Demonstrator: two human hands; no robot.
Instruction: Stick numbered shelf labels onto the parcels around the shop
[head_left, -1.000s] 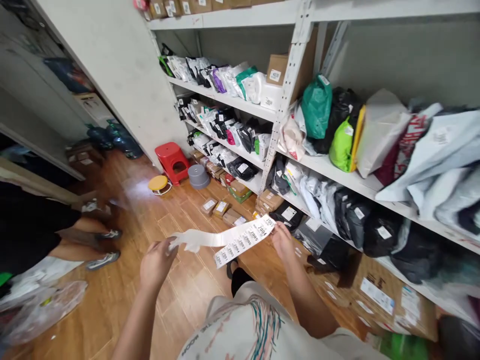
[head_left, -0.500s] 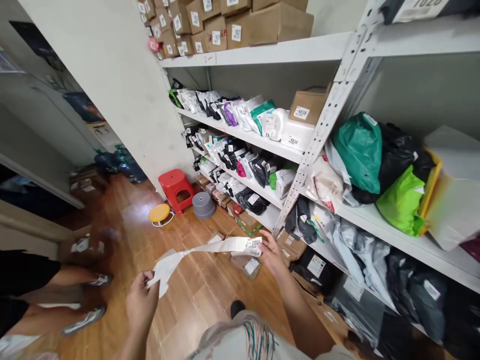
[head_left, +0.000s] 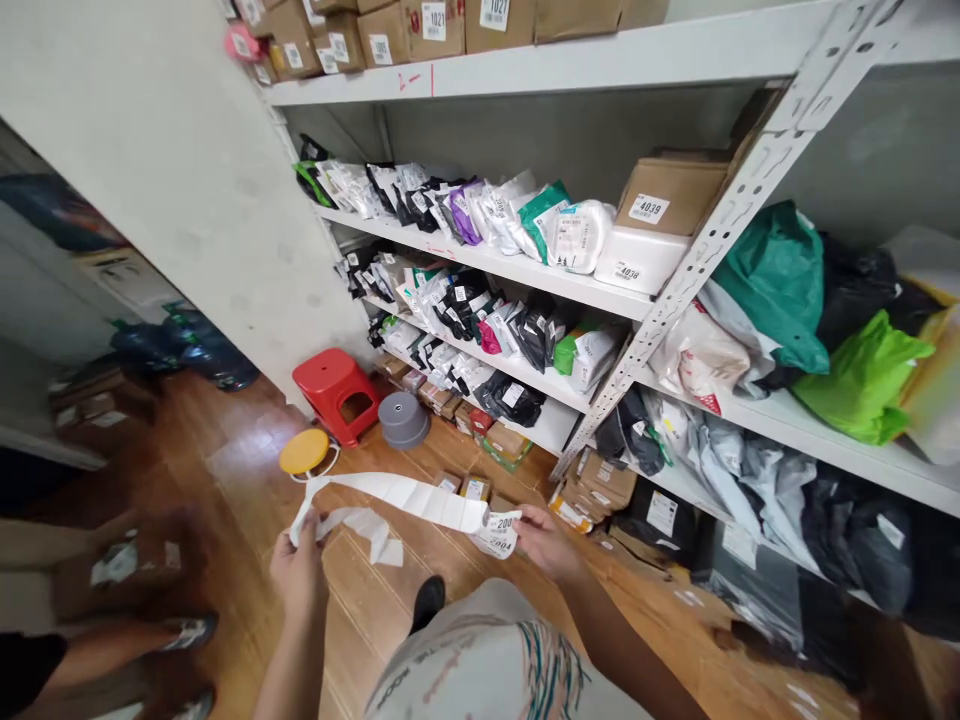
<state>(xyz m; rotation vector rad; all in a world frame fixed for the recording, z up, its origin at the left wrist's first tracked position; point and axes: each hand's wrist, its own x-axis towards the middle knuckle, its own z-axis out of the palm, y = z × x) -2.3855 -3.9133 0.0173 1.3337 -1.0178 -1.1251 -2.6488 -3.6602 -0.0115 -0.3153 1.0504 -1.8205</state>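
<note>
A long strip of white paper labels (head_left: 420, 497) stretches between my two hands above the wooden floor. My left hand (head_left: 300, 570) pinches its left part, and a loose tail of the strip curls down beside the fingers. At the other end, my right hand (head_left: 547, 540) grips the printed labels (head_left: 498, 533), where numbers such as 2004 and barcodes show. The strip sags a little and twists near my left hand. Part of my right fingers is hidden behind the labels.
A white shelf rack (head_left: 600, 290) holds bagged parcels and cardboard boxes (head_left: 667, 195). On the floor stand a red stool (head_left: 337, 390), a yellow stool (head_left: 304, 452) and a grey stool (head_left: 403, 418). Parcels lie along the rack's foot. Another person's leg (head_left: 120, 650) shows at lower left.
The view has turned and moved nearer the shelves. My left hand has risen relative to the strip, whose loose tail now hangs into view. The other person has shifted toward the left edge.
</note>
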